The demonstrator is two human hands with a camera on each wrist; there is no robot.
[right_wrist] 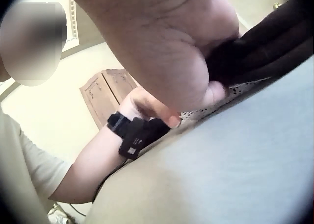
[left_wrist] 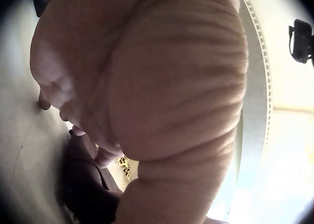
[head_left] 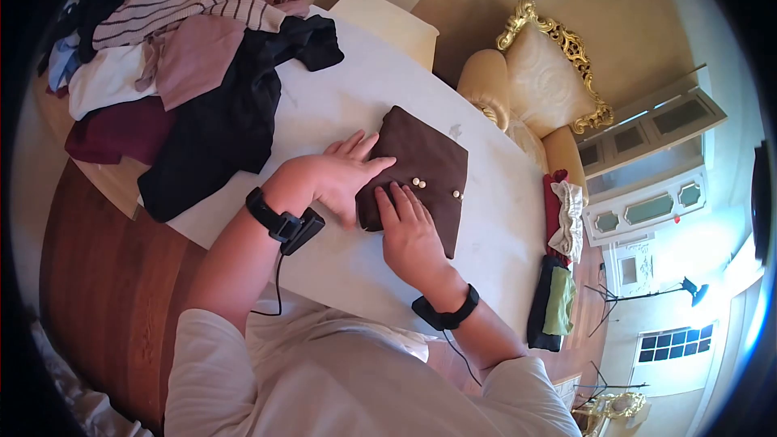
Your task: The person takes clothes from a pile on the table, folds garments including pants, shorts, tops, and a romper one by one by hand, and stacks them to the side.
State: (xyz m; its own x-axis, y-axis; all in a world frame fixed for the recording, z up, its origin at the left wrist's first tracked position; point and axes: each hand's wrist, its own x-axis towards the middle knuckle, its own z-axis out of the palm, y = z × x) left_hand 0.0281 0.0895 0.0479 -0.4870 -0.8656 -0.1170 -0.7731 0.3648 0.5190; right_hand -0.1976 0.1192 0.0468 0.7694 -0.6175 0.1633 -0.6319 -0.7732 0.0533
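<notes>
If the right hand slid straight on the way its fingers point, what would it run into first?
Probably the left hand, whose nearest finger reaches across just ahead of the right hand over the brown cloth; their height difference is unclear.

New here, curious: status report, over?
Left grip spread at brown cloth. Right grip rests on it. Cloth looks folded. Clothes pile aside, apparently not blocking.

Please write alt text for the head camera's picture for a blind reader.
A person's right hand lies on a folded brown cloth with pearly beads, left hand at its edge, on a white table. A heap of clothes lies at upper left.
</notes>
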